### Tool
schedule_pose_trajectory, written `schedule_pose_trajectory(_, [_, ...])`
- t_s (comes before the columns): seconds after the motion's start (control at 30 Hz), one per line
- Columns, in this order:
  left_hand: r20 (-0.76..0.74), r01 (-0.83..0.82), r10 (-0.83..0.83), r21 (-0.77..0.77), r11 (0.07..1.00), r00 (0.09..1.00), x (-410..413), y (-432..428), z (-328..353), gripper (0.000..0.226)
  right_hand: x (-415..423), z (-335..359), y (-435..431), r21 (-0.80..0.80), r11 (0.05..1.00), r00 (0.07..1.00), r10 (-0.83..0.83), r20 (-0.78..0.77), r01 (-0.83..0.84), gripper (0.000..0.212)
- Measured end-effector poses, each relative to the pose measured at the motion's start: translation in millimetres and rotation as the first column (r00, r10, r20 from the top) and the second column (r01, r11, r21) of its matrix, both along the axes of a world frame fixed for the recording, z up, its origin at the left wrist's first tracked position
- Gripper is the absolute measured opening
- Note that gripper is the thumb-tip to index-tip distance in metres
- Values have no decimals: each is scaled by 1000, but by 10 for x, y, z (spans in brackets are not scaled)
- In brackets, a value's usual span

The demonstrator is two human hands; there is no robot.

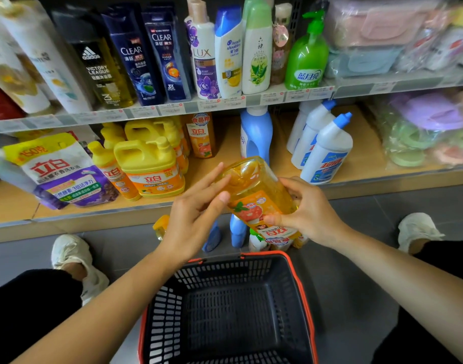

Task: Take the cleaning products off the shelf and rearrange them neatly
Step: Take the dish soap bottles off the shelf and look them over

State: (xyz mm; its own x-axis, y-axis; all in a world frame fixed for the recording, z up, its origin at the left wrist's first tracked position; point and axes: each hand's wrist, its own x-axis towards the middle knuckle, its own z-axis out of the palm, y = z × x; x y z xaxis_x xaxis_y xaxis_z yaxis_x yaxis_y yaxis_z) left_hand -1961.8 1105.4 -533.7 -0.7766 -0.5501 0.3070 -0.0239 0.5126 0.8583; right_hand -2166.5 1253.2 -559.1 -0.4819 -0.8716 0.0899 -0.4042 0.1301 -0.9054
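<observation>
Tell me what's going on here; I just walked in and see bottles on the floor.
A person facing the shelf holds a tilted orange detergent bottle: the right hand grips its lower end, and the left hand, fingers straight, steadies its side. A few bottles sit on the floor beyond the basket.

adidas btl (97, 72), CLEAR btls (136, 61), LUX btl (204, 64), 立白 jug (153, 177)

Lower shelf (226, 143) lies bare between standing orange bottle (201, 136) and blue bottle (258, 137).
</observation>
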Motion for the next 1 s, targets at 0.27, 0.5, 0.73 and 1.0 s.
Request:
schedule_pose_trajectory(0.27, [72,-85,55,542,836,996,-53,-60,143,53,86,-28,-39,-25,996,991,82,-107,-85,78])
schedule_pose_trajectory(0.5, [111,-148,107,489,860,988,-22,-101,135,28,107,-97,-54,22,992,979,130,-155,-128,85])
schedule_pose_trajectory(0.73, [16,-27,22,538,842,1000,51,-200,28,34,73,-92,-58,32,984,984,176,32,-177,82])
schedule_pose_trajectory(1.0, [-174,71,15,473,878,985,10,-108,-83,51,61,-17,-90,-30,994,965,105,239,-101,66])
